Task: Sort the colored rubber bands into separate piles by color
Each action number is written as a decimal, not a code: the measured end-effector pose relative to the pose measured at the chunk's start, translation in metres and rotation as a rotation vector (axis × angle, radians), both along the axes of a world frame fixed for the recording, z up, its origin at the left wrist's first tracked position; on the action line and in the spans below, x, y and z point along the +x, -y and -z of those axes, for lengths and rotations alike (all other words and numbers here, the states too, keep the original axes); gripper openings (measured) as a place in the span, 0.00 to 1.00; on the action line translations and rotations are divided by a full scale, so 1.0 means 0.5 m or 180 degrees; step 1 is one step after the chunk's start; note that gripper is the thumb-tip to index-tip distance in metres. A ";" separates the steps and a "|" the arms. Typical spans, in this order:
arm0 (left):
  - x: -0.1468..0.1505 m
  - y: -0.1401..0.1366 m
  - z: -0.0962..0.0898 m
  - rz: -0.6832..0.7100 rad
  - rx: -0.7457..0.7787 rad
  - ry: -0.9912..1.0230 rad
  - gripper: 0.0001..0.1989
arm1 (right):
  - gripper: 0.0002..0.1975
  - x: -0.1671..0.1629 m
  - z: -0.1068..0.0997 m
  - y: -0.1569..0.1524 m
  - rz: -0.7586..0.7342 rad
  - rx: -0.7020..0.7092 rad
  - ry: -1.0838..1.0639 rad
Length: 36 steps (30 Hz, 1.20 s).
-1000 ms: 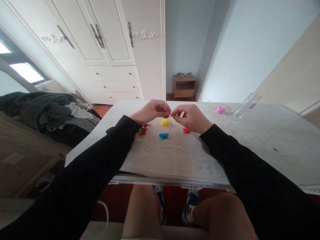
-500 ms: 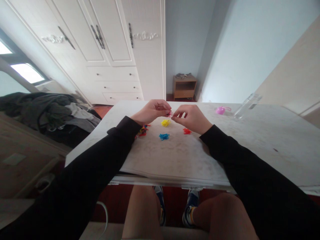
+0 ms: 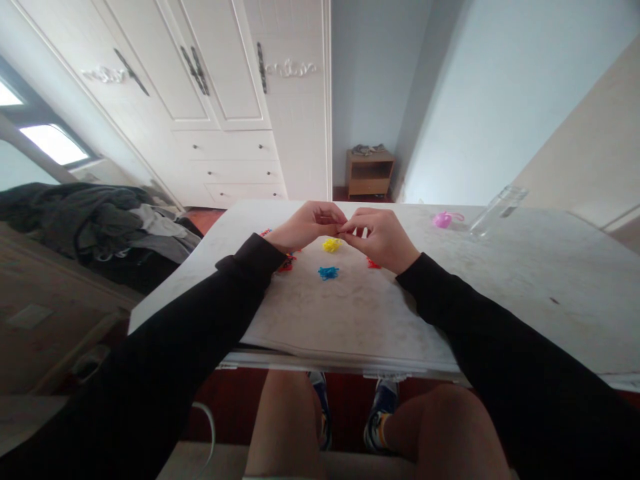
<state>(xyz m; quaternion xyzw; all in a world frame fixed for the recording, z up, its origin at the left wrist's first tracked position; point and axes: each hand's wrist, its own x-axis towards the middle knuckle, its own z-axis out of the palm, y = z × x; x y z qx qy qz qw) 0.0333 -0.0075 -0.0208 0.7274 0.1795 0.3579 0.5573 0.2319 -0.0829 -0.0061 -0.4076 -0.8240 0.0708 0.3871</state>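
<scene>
Above the far middle of the white table (image 3: pixel 310 307), my left hand (image 3: pixel 320 223) and my right hand (image 3: pixel 376 233) meet at the fingertips. Both are closed in a pinch, and whatever lies between the fingers is hidden. Just below the fingertips lies a small pile of yellow bands (image 3: pixel 331 245). Nearer to me is a pile of blue bands (image 3: pixel 329 273). Red bands (image 3: pixel 373 263) show partly from under my right hand. Beside my left wrist is a pile of mixed coloured bands (image 3: pixel 287 263), partly covered by the sleeve.
A clear glass bottle (image 3: pixel 499 212) and a round pink object with a loop (image 3: pixel 442 219) are at the table's far right. Clothes (image 3: pixel 100 220) are heaped to the left. A white wardrobe (image 3: pixel 225 67) and a small wooden cabinet (image 3: pixel 370 173) stand beyond the table.
My right hand has moved slightly left, so the fingertips of both hands now touch. The pinkish bit seen between them earlier is now hidden. More of the red pile is covered.
</scene>
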 end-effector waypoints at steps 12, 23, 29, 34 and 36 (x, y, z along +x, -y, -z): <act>-0.005 0.000 -0.006 -0.0570 -0.0276 0.0094 0.09 | 0.05 0.062 -0.033 -0.026 0.0634 -0.0125 -0.0729; -0.004 -0.001 -0.004 -0.0651 -0.0311 0.0036 0.08 | 0.04 0.140 -0.013 -0.066 0.0826 -0.0689 0.0411; -0.004 0.001 -0.005 -0.0654 -0.0288 -0.0017 0.07 | 0.05 0.145 -0.004 -0.073 0.0733 -0.0980 0.0717; -0.003 0.000 -0.006 -0.0640 -0.0264 -0.0010 0.08 | 0.17 0.156 0.014 -0.086 0.0827 -0.0864 0.0742; -0.003 0.000 -0.005 -0.0631 -0.0273 -0.0007 0.08 | 0.26 0.159 0.024 -0.092 0.0778 -0.0865 0.0696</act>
